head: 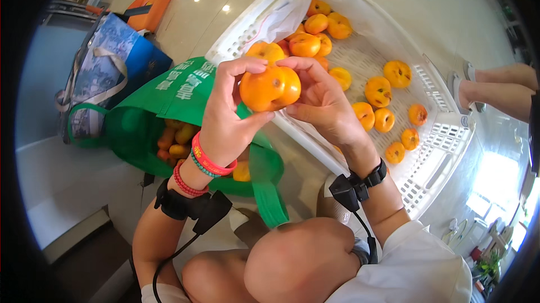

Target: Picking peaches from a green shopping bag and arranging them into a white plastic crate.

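Observation:
An orange-yellow flat peach (268, 90) is held up between both hands, over the near left side of a white plastic crate (314, 142). My left hand (228, 106) grips its left side with thumb and fingers. Opposite it, the fingertips and thumb of my right hand (327, 98) press on the fruit's right edge. Inside the crate lie several loose flat peaches (304, 44), heaped at the far left and scattered to the right. Below my left hand, a green fabric bag (135, 113) gapes, with several more fruits (179, 138) inside, partly hidden by my wrist.
A blue patterned bag (114, 58) stands beyond the green bag, near an orange dustpan (152, 7). Thin white plastic lining (276, 22) lies along the crate's left wall. Another person's feet (462, 87) are beyond the crate's right side. My bent knees (299, 256) are close below.

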A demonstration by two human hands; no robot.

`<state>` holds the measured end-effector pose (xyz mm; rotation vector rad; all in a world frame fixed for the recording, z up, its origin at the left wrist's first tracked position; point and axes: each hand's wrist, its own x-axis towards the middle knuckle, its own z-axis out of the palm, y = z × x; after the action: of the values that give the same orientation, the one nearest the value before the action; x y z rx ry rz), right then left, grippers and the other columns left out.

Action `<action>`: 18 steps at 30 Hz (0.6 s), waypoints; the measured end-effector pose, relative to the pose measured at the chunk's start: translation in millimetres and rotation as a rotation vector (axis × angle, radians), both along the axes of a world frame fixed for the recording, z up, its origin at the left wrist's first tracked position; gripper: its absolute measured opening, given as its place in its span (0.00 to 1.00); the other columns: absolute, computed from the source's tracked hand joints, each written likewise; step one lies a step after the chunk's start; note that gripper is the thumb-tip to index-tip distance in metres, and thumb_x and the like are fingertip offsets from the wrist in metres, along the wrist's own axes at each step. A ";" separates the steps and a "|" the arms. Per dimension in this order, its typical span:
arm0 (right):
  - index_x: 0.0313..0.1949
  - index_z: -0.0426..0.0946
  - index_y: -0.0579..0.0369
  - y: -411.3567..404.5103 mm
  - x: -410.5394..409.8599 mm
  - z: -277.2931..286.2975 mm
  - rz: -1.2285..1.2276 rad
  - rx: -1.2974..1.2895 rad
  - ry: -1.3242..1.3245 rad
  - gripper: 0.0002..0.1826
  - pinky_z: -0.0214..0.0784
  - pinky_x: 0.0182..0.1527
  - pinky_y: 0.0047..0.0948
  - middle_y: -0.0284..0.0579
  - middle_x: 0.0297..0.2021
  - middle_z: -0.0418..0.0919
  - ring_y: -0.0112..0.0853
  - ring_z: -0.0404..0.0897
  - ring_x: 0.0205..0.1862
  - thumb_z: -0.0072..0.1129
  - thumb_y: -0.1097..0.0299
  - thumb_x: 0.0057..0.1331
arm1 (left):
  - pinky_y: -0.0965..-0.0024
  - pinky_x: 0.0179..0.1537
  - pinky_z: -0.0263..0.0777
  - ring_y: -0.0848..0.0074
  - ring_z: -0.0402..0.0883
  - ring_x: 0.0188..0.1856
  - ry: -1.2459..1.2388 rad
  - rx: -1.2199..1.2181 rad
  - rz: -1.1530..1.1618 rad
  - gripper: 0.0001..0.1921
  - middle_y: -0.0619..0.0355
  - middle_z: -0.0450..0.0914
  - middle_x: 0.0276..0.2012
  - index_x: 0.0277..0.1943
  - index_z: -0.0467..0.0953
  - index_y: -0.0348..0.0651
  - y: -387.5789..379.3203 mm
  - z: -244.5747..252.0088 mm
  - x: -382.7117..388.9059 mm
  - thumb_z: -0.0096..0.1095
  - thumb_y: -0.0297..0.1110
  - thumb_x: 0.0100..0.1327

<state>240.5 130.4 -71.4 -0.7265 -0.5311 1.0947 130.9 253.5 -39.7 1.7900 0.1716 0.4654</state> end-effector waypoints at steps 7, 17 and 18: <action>0.47 0.63 0.61 -43.3 24.1 -43.3 -0.378 -0.524 -0.156 0.21 0.65 0.45 0.24 0.40 0.39 0.73 0.26 0.73 0.41 0.54 0.70 0.55 | 0.66 0.58 0.54 0.69 0.63 0.57 0.437 0.119 -0.121 0.26 0.53 0.65 0.53 0.56 0.59 0.37 24.8 32.5 -13.3 0.57 0.27 0.54; 0.35 0.69 0.59 -202.0 52.1 -125.6 -0.773 -1.410 -0.538 0.16 0.69 0.33 0.28 0.46 0.30 0.74 0.33 0.75 0.32 0.57 0.69 0.46 | 0.77 0.47 0.62 0.77 0.71 0.44 0.581 0.047 0.230 0.10 0.57 0.73 0.41 0.44 0.69 0.34 83.2 -1.9 -138.5 0.45 0.25 0.61; 0.34 0.69 0.58 -202.8 51.2 -127.4 -0.635 -1.496 -0.698 0.15 0.68 0.36 0.31 0.49 0.30 0.75 0.37 0.76 0.33 0.56 0.69 0.45 | 0.77 0.47 0.62 0.78 0.71 0.43 0.601 0.002 0.249 0.10 0.57 0.73 0.40 0.44 0.69 0.34 80.0 -8.4 -141.8 0.45 0.25 0.61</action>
<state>291.7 -72.4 -198.8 -2.4335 0.0917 0.4332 -10.9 333.5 -48.1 1.8747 0.8180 0.0849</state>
